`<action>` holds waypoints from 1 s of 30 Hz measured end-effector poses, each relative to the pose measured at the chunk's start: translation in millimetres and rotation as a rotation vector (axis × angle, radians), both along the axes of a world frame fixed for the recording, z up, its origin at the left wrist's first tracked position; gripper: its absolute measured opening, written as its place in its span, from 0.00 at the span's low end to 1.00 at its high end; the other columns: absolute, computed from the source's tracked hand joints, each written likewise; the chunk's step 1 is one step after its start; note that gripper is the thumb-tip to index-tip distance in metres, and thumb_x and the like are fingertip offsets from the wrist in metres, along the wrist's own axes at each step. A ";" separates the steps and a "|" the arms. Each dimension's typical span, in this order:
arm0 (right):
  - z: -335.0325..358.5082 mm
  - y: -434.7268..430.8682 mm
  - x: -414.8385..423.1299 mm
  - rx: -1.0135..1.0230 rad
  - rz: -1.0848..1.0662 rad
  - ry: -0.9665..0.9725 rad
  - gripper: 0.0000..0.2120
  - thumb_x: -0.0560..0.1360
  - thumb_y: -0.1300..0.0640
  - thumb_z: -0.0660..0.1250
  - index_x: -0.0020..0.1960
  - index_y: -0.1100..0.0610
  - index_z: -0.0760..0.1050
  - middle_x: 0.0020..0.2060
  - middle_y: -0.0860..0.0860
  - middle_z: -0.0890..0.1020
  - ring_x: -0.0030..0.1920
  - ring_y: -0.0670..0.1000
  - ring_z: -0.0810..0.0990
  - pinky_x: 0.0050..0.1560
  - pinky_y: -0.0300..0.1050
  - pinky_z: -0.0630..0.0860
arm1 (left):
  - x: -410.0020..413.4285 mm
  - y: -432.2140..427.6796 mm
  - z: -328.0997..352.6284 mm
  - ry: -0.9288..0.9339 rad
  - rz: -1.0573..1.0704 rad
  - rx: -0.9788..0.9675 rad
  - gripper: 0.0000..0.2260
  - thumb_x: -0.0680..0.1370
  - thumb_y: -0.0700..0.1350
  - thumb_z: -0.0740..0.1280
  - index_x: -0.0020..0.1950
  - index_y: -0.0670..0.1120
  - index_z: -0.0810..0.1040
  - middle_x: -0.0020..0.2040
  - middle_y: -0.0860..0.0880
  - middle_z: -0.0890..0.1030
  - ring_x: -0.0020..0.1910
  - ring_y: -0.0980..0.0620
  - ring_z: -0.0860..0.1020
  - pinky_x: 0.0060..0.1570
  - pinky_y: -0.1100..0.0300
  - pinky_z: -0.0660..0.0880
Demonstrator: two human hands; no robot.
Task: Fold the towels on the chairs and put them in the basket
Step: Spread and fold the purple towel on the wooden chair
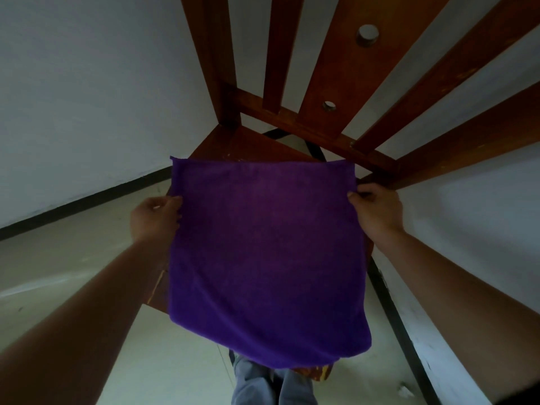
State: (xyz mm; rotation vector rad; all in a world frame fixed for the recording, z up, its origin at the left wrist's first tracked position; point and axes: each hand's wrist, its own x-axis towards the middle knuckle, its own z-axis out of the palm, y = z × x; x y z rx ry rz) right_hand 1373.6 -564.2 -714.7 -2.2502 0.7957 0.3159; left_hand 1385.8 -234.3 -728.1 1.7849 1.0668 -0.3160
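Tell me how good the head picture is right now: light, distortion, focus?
Head view: dim and underexposed, no glare; the square purple terry towel reads dark but clear. Wide-angle lens bends the brown wooden slatted chair and wall lines outward. Left hand and right hand are sharp enough to see each grip on the towel's side edges. The basket is out of view.

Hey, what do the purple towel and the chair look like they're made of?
The purple towel looks like soft microfibre or terry cloth: a matte, fuzzy nap, and it drapes limply over the seat's front edge where the left hand and right hand hold its sides. The chair looks like reddish-brown stained wood with a slight sheen, with slats and scuffed edges.
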 end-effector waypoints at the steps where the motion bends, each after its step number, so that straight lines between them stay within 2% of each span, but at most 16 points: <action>1: -0.3 -2.6 -4.1 0.019 -0.013 0.013 0.11 0.77 0.54 0.66 0.57 0.58 0.78 0.46 0.51 0.79 0.47 0.50 0.78 0.51 0.47 0.77 | -8.0 -0.3 -2.0 0.018 -0.029 0.086 0.12 0.74 0.48 0.70 0.54 0.44 0.80 0.45 0.45 0.82 0.44 0.45 0.80 0.49 0.51 0.78; 3: -0.6 -7.0 -11.2 0.028 -0.036 0.037 0.11 0.76 0.53 0.68 0.56 0.57 0.78 0.46 0.51 0.80 0.47 0.51 0.79 0.50 0.47 0.77 | -23.2 -5.0 -0.1 0.043 -0.091 0.212 0.14 0.74 0.48 0.71 0.57 0.43 0.78 0.49 0.45 0.81 0.48 0.44 0.79 0.51 0.50 0.75; 7: -1.6 -14.4 -25.5 0.147 -0.087 0.157 0.09 0.74 0.51 0.69 0.48 0.56 0.79 0.44 0.52 0.81 0.45 0.53 0.79 0.43 0.46 0.74 | -47.6 -5.8 3.1 0.065 -0.140 0.288 0.16 0.74 0.48 0.72 0.57 0.41 0.77 0.52 0.41 0.82 0.52 0.41 0.79 0.52 0.50 0.74; 11: 1.1 -16.4 -40.4 0.223 -0.092 0.216 0.08 0.73 0.52 0.70 0.42 0.57 0.78 0.43 0.55 0.82 0.43 0.54 0.80 0.44 0.48 0.76 | -61.2 -5.9 12.1 0.058 -0.197 0.338 0.09 0.75 0.48 0.70 0.44 0.42 0.78 0.43 0.43 0.80 0.46 0.44 0.78 0.47 0.53 0.70; 13: 3.6 -15.9 -45.4 0.237 -0.088 0.215 0.08 0.73 0.52 0.71 0.42 0.57 0.79 0.43 0.55 0.83 0.43 0.54 0.80 0.47 0.49 0.77 | -65.2 -7.7 14.7 0.055 -0.198 0.347 0.10 0.75 0.49 0.71 0.47 0.42 0.79 0.44 0.45 0.79 0.48 0.44 0.78 0.47 0.54 0.70; 15: 6.3 -11.9 -50.7 0.252 -0.062 0.199 0.07 0.73 0.54 0.71 0.42 0.58 0.80 0.43 0.55 0.83 0.42 0.52 0.80 0.44 0.46 0.76 | -70.6 -6.2 15.7 0.054 -0.192 0.374 0.13 0.74 0.49 0.72 0.53 0.42 0.79 0.48 0.44 0.81 0.50 0.43 0.79 0.46 0.55 0.69; 18: 9.7 -5.0 -54.7 0.268 -0.029 0.142 0.06 0.72 0.55 0.72 0.43 0.58 0.79 0.42 0.54 0.83 0.43 0.52 0.81 0.42 0.44 0.76 | -76.1 -4.3 15.8 0.020 -0.229 0.423 0.13 0.73 0.48 0.72 0.51 0.42 0.78 0.47 0.45 0.81 0.45 0.47 0.76 0.44 0.58 0.66; 22: 8.3 1.9 -59.3 0.232 0.044 0.142 0.06 0.73 0.55 0.71 0.44 0.58 0.78 0.42 0.54 0.83 0.43 0.53 0.82 0.43 0.45 0.77 | -83.9 -4.0 14.6 0.003 -0.330 0.445 0.12 0.73 0.47 0.72 0.53 0.42 0.81 0.47 0.44 0.84 0.47 0.44 0.80 0.42 0.59 0.66; 25: 7.9 5.2 -63.8 0.203 0.102 0.142 0.06 0.74 0.55 0.70 0.45 0.57 0.78 0.42 0.53 0.83 0.44 0.53 0.82 0.47 0.47 0.78 | -89.4 -2.2 12.6 -0.032 -0.377 0.470 0.09 0.73 0.46 0.72 0.49 0.43 0.80 0.45 0.44 0.83 0.41 0.50 0.76 0.41 0.59 0.66; 30: 9.4 5.7 -67.4 0.184 0.124 0.125 0.05 0.75 0.53 0.69 0.42 0.54 0.77 0.42 0.52 0.82 0.43 0.52 0.81 0.45 0.45 0.77 | -94.9 -2.1 13.4 -0.056 -0.449 0.510 0.06 0.73 0.45 0.71 0.46 0.45 0.78 0.44 0.46 0.82 0.42 0.49 0.76 0.40 0.59 0.64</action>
